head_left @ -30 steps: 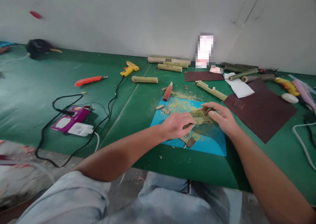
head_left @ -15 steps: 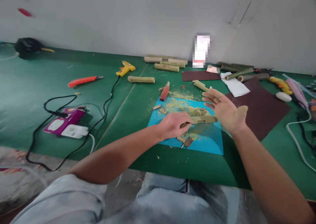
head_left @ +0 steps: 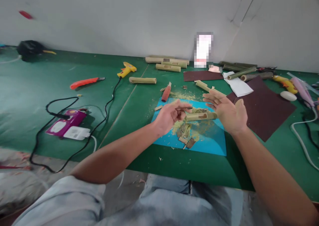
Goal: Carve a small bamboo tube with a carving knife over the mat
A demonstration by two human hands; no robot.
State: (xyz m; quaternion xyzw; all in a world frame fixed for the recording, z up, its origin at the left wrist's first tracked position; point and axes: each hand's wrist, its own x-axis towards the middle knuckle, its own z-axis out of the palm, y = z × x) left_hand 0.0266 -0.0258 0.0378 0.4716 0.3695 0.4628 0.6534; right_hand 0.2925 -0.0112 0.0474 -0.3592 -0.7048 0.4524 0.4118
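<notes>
A pale bamboo tube point(head_left: 201, 116) with a cut-out slot lies on a blue sheet point(head_left: 211, 146), among sawdust and bark chips point(head_left: 190, 143). My left hand point(head_left: 171, 116) hovers just off the tube's left end, fingers loosely bent and apart; a small dark mark shows by its fingertips, too small to name. At the tube's right end my right hand point(head_left: 226, 111) is open, palm showing, fingers stretched out and holding nothing. Beyond the right fingers lies another notched bamboo piece point(head_left: 205, 87), partly hidden. A red-handled blade point(head_left: 166, 92) rests behind the sheet.
Slotted bamboo tubes point(head_left: 168, 67) lie by the wall, near a propped-up phone point(head_left: 203, 50). Leftward are a yellow glue gun point(head_left: 126, 69), an orange cutter point(head_left: 84, 83) and a purple power strip point(head_left: 67, 121) with cords. Brown sandpaper-like sheets point(head_left: 266, 113) and green bamboo point(head_left: 241, 73) lie rightward.
My left hand has let go of the bamboo tube and lifted slightly away to the left. The tube now lies on the blue sheet. My right hand stays open, nearly in place.
</notes>
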